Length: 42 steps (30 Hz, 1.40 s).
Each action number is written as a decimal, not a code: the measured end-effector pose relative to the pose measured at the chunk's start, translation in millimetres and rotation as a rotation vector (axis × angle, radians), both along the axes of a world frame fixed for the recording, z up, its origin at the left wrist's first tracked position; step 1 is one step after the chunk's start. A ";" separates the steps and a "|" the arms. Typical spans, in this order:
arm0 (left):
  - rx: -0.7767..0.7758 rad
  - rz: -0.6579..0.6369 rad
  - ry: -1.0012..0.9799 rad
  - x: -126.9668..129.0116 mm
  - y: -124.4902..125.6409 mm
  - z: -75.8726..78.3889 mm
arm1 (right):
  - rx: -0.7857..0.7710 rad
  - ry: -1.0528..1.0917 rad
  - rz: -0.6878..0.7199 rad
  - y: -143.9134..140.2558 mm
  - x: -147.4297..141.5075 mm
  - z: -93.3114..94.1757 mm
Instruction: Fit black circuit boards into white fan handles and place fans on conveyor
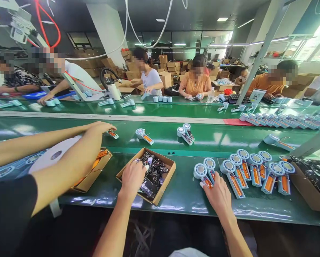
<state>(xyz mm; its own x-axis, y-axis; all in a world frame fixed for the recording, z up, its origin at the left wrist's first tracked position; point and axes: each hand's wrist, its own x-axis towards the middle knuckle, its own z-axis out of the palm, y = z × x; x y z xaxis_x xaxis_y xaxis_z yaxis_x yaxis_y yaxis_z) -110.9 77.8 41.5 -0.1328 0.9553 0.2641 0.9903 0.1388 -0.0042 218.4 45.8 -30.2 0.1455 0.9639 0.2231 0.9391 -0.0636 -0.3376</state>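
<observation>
My left hand (131, 176) reaches into a cardboard box (162, 191) of small black circuit boards (151, 178). Its fingers curl down among the boards, and whatever they hold is hidden. On the right, my right hand (219, 194) is closed around the handle of a pale blue handheld fan (200, 170) with an orange part inside. A second fan (209, 164) lies against it, partly under my fingers. Beside them several similar fans (255, 159) rest in a group, round heads away from me, orange parts showing in the open handles.
A co-worker's arms (69, 157) cross from the left over a box (103, 162) of orange parts and a white reel (55, 155). Several fan pieces sit on the green belt (162, 134). A box (310, 185) of dark wired parts stands right. People work opposite.
</observation>
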 end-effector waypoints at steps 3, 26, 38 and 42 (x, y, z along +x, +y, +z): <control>0.033 -0.034 -0.006 7.2 1.9 5.5 | 0.060 0.045 0.094 -21.3 10.4 -10.3; -0.429 0.137 -2.077 132.7 -88.8 -66.5 | -0.284 -0.018 0.661 -35.2 28.1 68.2; -0.615 -0.203 -1.992 150.7 -90.8 -52.3 | -0.418 -0.056 0.737 -22.6 34.4 78.0; -0.699 -0.172 -2.071 156.7 -87.7 -46.0 | -0.311 0.180 0.702 -23.3 26.2 65.6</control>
